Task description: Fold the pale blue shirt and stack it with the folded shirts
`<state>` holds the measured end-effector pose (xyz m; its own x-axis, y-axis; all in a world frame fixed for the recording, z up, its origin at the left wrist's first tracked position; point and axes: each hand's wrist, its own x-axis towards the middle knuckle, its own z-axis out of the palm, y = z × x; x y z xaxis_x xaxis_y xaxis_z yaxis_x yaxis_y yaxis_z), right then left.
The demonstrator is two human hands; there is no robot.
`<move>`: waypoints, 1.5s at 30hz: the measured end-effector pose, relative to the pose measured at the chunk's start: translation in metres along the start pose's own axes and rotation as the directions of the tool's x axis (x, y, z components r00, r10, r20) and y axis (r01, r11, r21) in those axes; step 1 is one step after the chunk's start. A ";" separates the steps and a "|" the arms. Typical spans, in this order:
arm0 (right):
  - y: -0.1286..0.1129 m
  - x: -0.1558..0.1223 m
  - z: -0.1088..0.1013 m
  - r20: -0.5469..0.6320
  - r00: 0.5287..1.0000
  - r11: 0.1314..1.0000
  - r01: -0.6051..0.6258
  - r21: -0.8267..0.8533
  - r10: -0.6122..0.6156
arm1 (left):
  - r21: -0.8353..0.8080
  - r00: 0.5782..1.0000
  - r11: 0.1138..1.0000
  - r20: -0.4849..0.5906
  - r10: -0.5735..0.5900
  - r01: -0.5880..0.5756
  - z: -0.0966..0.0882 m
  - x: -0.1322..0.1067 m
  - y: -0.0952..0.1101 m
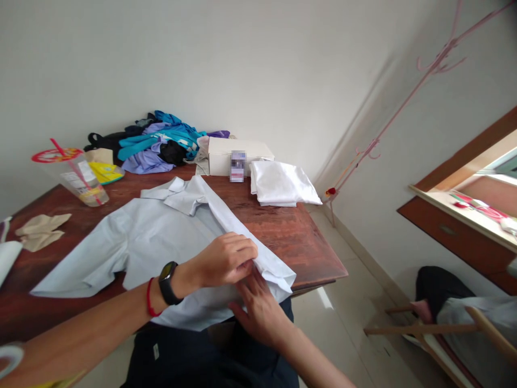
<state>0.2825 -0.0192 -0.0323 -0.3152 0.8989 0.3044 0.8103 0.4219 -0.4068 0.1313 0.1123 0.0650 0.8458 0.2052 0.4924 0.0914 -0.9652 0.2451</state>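
A light grey-white shirt (161, 237) lies spread on the table, its collar towards the far side and one sleeve reaching out to the left. My left hand (226, 258), with a black watch and a red cord at the wrist, is closed on the folded edge of the shirt near the table's front right. Just below it my right hand (258, 304) rests on the same cloth, fingers stretched out and thumb apart. The left hand partly covers the right fingertips.
On the wooden table (278, 231) stand a plastic cup (81, 178) with a straw and a white box (242, 151). Folded white cloth (283, 183) lies at the back right, a clothes pile (161, 140) at the back left. A pink coat rack (388, 124) and a wooden chair (420, 330) are to the right.
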 end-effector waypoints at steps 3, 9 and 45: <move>0.018 0.008 -0.013 -0.068 0.997 0.999 -0.046 -0.016 0.044 | 0.011 1.000 1.000 0.004 0.018 -0.018 0.002 -0.006 0.001; 0.037 0.015 -0.035 -0.076 0.997 0.994 0.038 0.105 -0.030 | 0.027 0.995 0.995 -0.032 0.096 -0.095 0.033 -0.046 -0.010; 0.053 -0.012 -0.044 0.259 0.681 0.459 -0.679 0.573 0.685 | -0.115 0.997 0.993 0.079 0.002 0.007 0.055 -0.061 -0.026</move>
<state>0.3508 -0.0125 -0.0198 0.2124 0.9319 -0.2940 0.3026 -0.3488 -0.8870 0.1059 0.1156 -0.0176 0.8849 0.1893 0.4256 0.0362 -0.9388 0.3424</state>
